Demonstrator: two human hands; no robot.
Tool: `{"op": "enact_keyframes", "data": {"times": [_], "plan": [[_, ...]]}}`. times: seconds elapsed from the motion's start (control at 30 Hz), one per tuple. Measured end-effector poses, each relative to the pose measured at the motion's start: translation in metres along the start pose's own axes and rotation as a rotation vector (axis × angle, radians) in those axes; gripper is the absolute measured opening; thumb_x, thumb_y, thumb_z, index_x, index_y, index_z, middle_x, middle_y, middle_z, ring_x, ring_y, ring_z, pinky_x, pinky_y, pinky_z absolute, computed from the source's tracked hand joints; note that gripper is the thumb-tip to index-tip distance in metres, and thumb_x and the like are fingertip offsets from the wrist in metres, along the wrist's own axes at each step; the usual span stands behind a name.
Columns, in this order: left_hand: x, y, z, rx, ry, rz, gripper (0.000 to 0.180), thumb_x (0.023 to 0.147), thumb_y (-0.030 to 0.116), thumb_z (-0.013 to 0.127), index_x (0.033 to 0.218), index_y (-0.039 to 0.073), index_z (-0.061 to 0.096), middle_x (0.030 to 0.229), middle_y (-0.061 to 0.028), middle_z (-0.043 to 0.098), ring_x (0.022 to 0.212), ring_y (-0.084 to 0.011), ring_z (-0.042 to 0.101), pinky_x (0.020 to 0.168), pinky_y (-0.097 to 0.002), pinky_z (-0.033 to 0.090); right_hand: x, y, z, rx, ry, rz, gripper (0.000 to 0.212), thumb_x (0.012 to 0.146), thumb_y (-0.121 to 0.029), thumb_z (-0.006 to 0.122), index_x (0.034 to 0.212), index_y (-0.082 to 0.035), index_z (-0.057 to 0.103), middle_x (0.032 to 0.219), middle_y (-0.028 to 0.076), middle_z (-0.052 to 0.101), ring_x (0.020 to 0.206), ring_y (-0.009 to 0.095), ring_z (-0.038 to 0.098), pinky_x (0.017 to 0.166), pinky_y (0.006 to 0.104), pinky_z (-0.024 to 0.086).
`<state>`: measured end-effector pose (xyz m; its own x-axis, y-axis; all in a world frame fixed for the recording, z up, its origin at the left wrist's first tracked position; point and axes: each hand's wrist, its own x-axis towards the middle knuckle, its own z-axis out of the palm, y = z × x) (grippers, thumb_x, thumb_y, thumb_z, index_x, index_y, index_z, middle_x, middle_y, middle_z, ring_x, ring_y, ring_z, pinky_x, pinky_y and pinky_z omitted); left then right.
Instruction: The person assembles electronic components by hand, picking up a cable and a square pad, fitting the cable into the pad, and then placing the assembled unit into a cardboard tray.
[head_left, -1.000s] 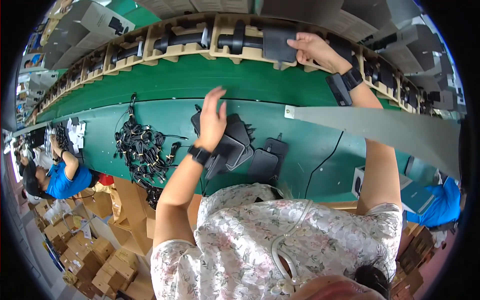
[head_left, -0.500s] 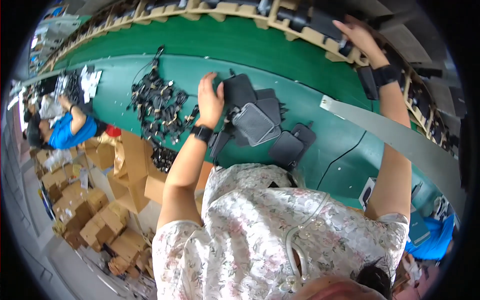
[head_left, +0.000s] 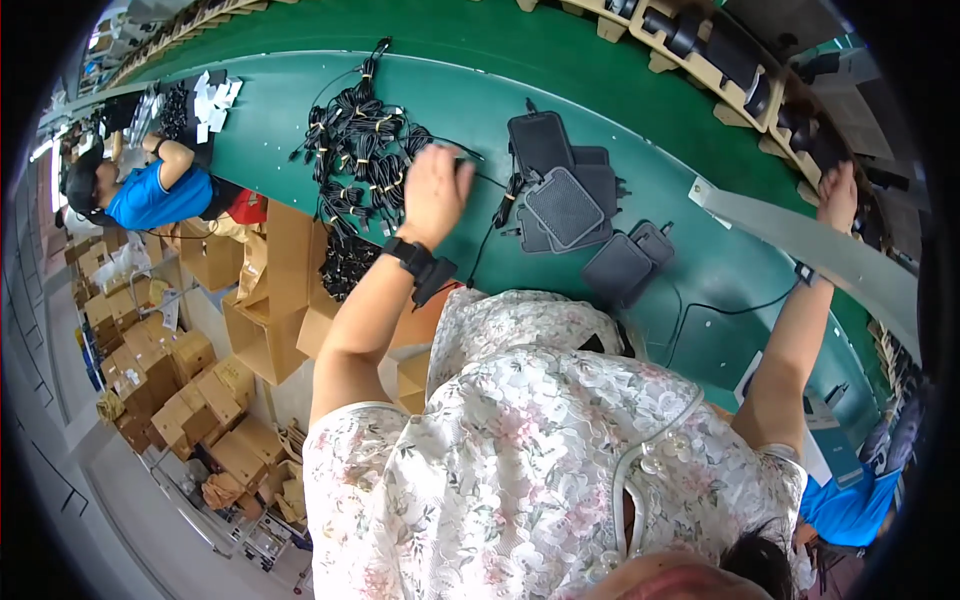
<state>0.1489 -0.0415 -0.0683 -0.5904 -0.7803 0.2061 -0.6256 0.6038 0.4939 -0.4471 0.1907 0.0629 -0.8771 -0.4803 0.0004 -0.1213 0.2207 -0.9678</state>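
My left hand [head_left: 437, 195] is over the green table, its fingers stretched and thumb apart, slightly blurred, with nothing seen in it. Just left of it lies a heap of black cables [head_left: 365, 150] coiled and tied with pale ties. To its right, a pile of flat black rectangular devices [head_left: 545, 145] overlaps, one with a textured grey face [head_left: 565, 208]. Another pair of these devices [head_left: 617, 268] lies nearer me. My right hand [head_left: 840, 195] reaches far right to the edge of a cardboard tray [head_left: 795, 165] holding black items; its fingers look extended, and I make out nothing held.
A grey metal strip [head_left: 800, 225] crosses above the table between the devices and my right forearm. Trays line the green belt [head_left: 560, 40] beyond. Open cardboard boxes [head_left: 265, 320] stand left of me. A person in blue [head_left: 160, 195] sits at the far left.
My right hand has moved from a tray at the upper right down and outward to another tray. The table appears shifted right in view. My left hand is now closer to the cables.
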Motion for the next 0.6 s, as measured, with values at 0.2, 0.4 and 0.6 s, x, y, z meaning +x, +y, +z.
{"op": "enact_keyframes", "data": {"times": [0.2,0.4,0.6], "plan": [[-0.037,0.002,0.077,0.034,-0.190,0.037,0.029,0.080,0.028,0.056,0.089,0.001,0.049,0.087,-0.0166,0.058,0.079,-0.0326,0.056,0.065,-0.0392,0.047,-0.085,0.120,-0.050,-0.096,0.251,-0.134,0.025,0.087,-0.035,0.052,0.078,-0.012,0.054,0.057,-0.004,0.043,0.046,0.006,0.037,0.041,0.0214,0.029],[-0.037,0.007,0.015,-0.026,-0.143,-0.199,0.025,0.082,0.028,0.055,0.089,0.005,0.051,0.069,-0.0152,0.059,0.060,-0.0344,0.058,0.052,-0.0409,0.046,-0.266,0.100,0.104,-0.247,-0.214,0.053,0.016,0.088,-0.023,0.051,0.096,-0.011,0.059,0.071,-0.003,0.053,0.057,0.007,0.045,0.049,0.0201,0.034],[-0.033,0.064,-0.042,-0.208,-0.266,0.273,0.025,0.084,0.023,0.055,0.101,0.005,0.051,0.077,-0.0193,0.060,0.066,-0.0337,0.059,0.054,-0.0413,0.046,-0.330,-0.044,0.230,-0.667,-0.551,-1.053,0.031,0.084,-0.012,0.054,0.115,-0.005,0.051,0.103,0.009,0.057,0.090,0.019,0.052,0.073,0.0333,0.042]]}}
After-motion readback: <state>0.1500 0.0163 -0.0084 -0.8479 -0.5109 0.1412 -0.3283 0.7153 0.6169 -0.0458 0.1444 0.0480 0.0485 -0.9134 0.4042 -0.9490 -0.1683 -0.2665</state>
